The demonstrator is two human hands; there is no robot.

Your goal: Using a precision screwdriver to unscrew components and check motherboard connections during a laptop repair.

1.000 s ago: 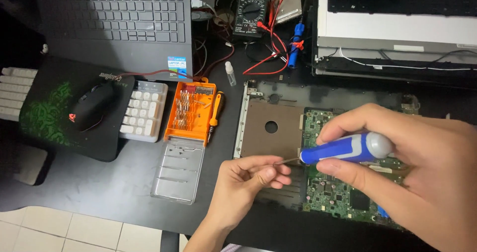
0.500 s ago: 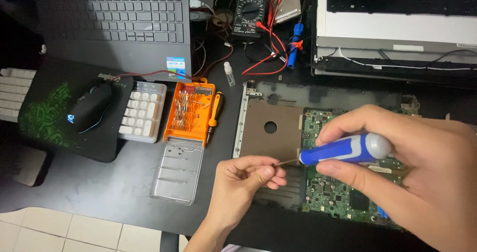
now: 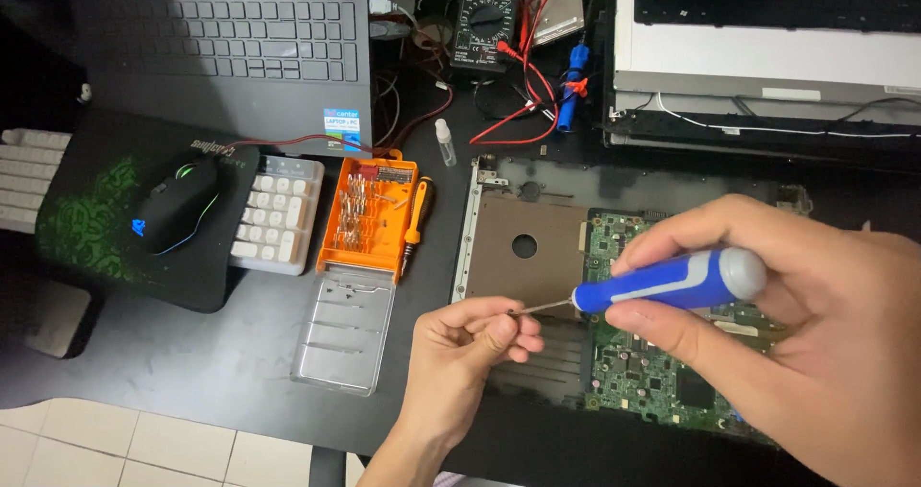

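Observation:
My right hand (image 3: 796,333) grips a blue and grey screwdriver (image 3: 672,284) held level, its thin metal tip pointing left. My left hand (image 3: 470,348) pinches that tip, or a small bit on it, between thumb and fingers. Both hands hover over an opened laptop base (image 3: 523,247) with a bare green circuit board (image 3: 643,372) and a brown metal plate with a round hole. Whether a screw is between the left fingers is hidden.
An orange screwdriver-bit case (image 3: 369,220) with its clear lid (image 3: 347,329) lies to the left, beside a white keypad (image 3: 276,213), a black mouse (image 3: 177,204) on a dark mat, a grey laptop (image 3: 221,55), a multimeter (image 3: 487,19) with red leads, and a small bottle (image 3: 445,143).
The hands have hardly moved. The mouse's light has changed from red to blue and green.

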